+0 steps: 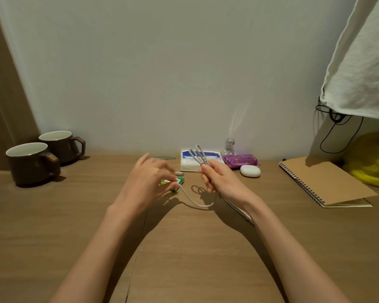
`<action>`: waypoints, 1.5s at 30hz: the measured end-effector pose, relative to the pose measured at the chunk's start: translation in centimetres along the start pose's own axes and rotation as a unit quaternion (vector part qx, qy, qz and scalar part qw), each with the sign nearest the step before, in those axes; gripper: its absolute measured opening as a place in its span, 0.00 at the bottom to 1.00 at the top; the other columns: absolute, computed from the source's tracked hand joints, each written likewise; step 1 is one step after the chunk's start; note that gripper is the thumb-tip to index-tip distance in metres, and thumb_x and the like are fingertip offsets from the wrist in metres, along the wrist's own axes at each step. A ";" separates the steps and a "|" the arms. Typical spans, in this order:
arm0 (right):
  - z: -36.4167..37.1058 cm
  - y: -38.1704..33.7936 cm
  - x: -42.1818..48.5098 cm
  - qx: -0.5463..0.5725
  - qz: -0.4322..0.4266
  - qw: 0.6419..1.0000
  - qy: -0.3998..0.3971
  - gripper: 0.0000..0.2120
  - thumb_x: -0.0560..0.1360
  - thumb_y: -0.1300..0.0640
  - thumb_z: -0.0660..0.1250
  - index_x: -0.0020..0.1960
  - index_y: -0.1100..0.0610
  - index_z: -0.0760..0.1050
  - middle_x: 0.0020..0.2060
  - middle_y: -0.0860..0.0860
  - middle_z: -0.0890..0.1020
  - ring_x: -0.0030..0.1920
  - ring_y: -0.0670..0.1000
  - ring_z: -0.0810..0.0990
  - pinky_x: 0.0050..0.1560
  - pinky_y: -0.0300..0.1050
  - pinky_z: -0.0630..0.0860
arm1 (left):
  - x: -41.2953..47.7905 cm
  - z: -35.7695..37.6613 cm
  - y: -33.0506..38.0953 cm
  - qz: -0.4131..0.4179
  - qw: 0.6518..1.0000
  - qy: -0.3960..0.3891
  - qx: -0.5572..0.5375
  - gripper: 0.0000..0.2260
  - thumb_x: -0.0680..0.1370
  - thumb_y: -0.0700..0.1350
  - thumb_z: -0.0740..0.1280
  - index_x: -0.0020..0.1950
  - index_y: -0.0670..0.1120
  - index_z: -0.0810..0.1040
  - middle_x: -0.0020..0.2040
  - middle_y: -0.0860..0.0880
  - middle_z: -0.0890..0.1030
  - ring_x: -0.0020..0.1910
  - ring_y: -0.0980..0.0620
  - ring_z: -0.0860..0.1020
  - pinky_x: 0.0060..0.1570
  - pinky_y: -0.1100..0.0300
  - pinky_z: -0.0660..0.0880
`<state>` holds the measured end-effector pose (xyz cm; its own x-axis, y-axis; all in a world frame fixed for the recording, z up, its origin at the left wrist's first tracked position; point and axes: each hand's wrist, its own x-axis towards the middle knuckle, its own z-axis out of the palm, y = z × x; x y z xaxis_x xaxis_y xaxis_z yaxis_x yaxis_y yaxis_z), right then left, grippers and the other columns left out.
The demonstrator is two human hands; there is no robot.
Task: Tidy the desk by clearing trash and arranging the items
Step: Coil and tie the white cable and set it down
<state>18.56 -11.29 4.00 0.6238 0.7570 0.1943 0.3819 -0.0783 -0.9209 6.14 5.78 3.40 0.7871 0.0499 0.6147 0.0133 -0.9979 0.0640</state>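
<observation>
Head view: above the desk [184,248], the right hand [222,182] is closed around the folded loops of a white cable [198,155], just in front of the tissue pack [189,164]; the left hand [146,182] pinches the cable's loose end left of that pack, over a green packet [179,181]

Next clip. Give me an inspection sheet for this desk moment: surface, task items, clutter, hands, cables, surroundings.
Surface: wooden desk, bare in front.
Job's things: two dark mugs far left; tissue pack, small glass bottle, purple packet, white case at the wall; spiral notebook right.
Clutter: green wrapper under left hand.
Hands: right hand grips folded loops; left hand pinches the loose end.
Cables: white cable half coiled; black cord hanging right.
Surroundings: plain wall, white cloth, yellow bag.
</observation>
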 end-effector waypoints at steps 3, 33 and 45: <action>0.4 0.3 0.2 -0.021 0.012 1.000 -0.008 0.13 0.83 0.56 0.55 0.55 0.63 0.74 0.50 0.55 0.81 0.50 0.49 0.80 0.51 0.45 0.80 | 0.1 0.7 0.5 0.014 1.000 0.007 -0.011 0.05 0.72 0.54 0.72 0.42 0.55 0.85 0.37 0.56 0.84 0.37 0.56 0.81 0.68 0.49 0.66; 2.6 -1.4 -0.7 -0.099 -0.022 0.994 -0.033 0.12 0.83 0.53 0.53 0.48 0.59 0.71 0.31 0.46 0.69 0.27 0.41 0.66 0.29 0.36 0.64 | 0.3 -0.4 1.4 -0.107 0.962 0.131 -0.214 0.05 0.70 0.46 0.75 0.45 0.49 0.85 0.38 0.56 0.83 0.35 0.63 0.75 0.33 0.72 0.67; 2.1 -1.1 -1.2 -0.248 -0.069 0.966 -0.027 0.10 0.83 0.52 0.54 0.46 0.52 0.70 0.32 0.42 0.71 0.33 0.42 0.69 0.35 0.33 0.66 | 0.2 0.1 1.1 -0.090 0.969 0.101 -0.208 0.20 0.72 0.44 0.73 0.62 0.47 0.74 0.49 0.53 0.80 0.37 0.66 0.74 0.39 0.71 0.72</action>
<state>15.94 -10.75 4.10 0.5113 0.8147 0.2735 0.7477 -0.2649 -0.6089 6.36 4.71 3.48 0.6575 0.2702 0.7033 -0.1443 -0.8710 0.4696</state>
